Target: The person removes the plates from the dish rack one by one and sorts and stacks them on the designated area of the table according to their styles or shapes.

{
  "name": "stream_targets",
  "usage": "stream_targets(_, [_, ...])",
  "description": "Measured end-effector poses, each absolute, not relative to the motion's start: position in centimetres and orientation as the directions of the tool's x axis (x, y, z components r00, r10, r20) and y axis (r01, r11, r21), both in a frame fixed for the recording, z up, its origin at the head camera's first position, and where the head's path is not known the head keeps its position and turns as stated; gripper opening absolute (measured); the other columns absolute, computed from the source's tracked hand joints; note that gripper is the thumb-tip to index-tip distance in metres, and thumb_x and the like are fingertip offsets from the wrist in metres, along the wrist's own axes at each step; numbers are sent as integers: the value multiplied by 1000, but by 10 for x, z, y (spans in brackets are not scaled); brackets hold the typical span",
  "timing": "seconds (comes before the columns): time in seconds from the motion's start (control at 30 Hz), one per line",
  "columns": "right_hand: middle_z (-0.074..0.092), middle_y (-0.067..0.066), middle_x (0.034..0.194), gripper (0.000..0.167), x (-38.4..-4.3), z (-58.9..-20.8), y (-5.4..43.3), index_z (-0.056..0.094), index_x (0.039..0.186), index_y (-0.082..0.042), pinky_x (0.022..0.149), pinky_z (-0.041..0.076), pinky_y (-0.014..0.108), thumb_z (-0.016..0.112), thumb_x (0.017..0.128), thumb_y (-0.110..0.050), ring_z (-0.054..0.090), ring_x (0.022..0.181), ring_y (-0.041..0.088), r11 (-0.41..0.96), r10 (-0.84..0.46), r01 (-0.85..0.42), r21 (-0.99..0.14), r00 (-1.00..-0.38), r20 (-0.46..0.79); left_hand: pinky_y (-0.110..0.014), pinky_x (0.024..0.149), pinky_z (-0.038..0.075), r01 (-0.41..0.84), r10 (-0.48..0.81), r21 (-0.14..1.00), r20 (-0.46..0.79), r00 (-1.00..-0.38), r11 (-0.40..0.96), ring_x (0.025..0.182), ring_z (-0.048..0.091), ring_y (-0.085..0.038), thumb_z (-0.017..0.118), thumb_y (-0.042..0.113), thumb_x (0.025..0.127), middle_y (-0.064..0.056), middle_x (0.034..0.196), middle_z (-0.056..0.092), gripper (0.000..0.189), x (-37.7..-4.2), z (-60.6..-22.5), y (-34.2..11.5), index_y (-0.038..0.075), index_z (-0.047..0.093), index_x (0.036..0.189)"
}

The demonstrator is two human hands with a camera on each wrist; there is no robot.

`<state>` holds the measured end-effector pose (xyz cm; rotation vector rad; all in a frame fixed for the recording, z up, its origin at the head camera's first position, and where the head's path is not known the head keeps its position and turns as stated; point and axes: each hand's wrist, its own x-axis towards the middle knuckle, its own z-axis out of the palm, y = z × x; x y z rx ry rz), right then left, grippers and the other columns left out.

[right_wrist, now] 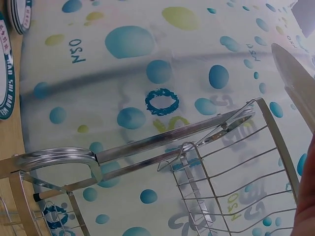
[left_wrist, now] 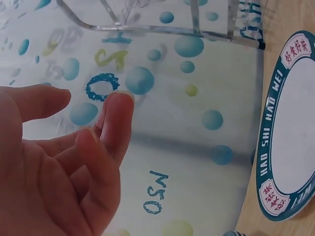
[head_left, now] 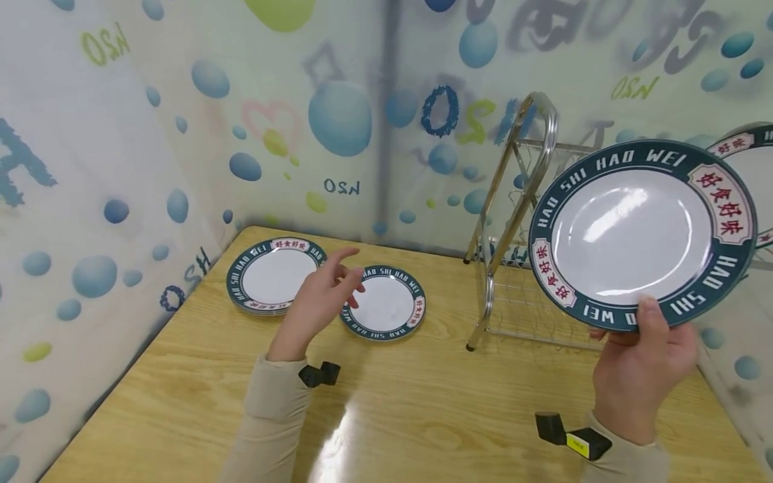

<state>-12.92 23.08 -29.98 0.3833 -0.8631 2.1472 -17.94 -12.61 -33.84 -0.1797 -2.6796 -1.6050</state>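
My right hand [head_left: 643, 369] grips a white dinner plate [head_left: 631, 231] by its lower rim, thumb on the face. Its dark green border carries lettering and red characters. The plate is raised and tilted in front of the metal dish rack [head_left: 531, 201]; only its pale edge [right_wrist: 291, 81] shows in the right wrist view. Holding nothing, my left hand [head_left: 317, 298] hovers with loosely bent fingers between two spots on the table. Beneath it to the left lies a small stack of matching plates [head_left: 272, 278], and to its right another such plate [head_left: 386, 303], partly hidden by the fingers.
A similar plate [head_left: 751, 181] stands upright at the rack's right side, cut off by the frame edge. The wooden table [head_left: 410, 402] meets patterned walls [head_left: 302, 168] at the back and left. Wire shelves [right_wrist: 236, 182] of the rack show in the right wrist view.
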Motion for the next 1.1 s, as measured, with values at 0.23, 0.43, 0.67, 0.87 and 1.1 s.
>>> stream_targets(0.23, [59, 30, 83, 28, -130, -303, 230, 42, 110, 20, 36, 39, 27, 47, 85, 9, 46, 41, 27, -473, 538, -733, -488, -679, 499, -35, 64, 43, 124, 122, 850, 71, -990, 513, 67, 59, -17, 43, 54, 87, 5, 89, 60, 52, -179, -334, -125, 33, 33, 133])
stream_targets(0.43, [59, 29, 85, 30, -129, -303, 231, 43, 112, 18, 36, 39, 26, 49, 85, 7, 46, 42, 26, -444, 532, -733, -516, -679, 506, -36, 64, 42, 156, 167, 832, 78, -983, 533, 65, 59, -14, 44, 54, 86, 6, 89, 61, 52, -180, -333, -123, 36, 32, 133])
stream_targets(0.67, [57, 26, 79, 29, -130, -305, 229, 42, 111, 21, 37, 40, 27, 47, 84, 10, 48, 43, 27, -461, 494, -730, -504, -683, 538, -35, 63, 42, 176, 168, 819, 99, -981, 546, 64, 58, -14, 43, 57, 85, 6, 88, 61, 52, -177, -333, -120, 36, 34, 132])
stream_targets(0.87, [59, 25, 77, 26, -131, -305, 224, 44, 106, 24, 37, 40, 26, 47, 84, 11, 48, 43, 25, -436, 468, -727, -531, -687, 556, -35, 61, 43, 223, 219, 821, 123, -968, 525, 65, 58, -12, 44, 57, 85, 6, 87, 62, 47, -172, -328, -112, 38, 39, 128])
stream_targets(1.1, [61, 24, 78, 22, -130, -309, 222, 46, 105, 21, 38, 40, 26, 44, 87, 8, 52, 46, 24, -422, 405, -689, -590, -725, 557, -35, 59, 45, 287, 290, 836, 161, -943, 469, 64, 58, -12, 45, 55, 85, 6, 84, 61, 41, -163, -321, -103, 37, 45, 122])
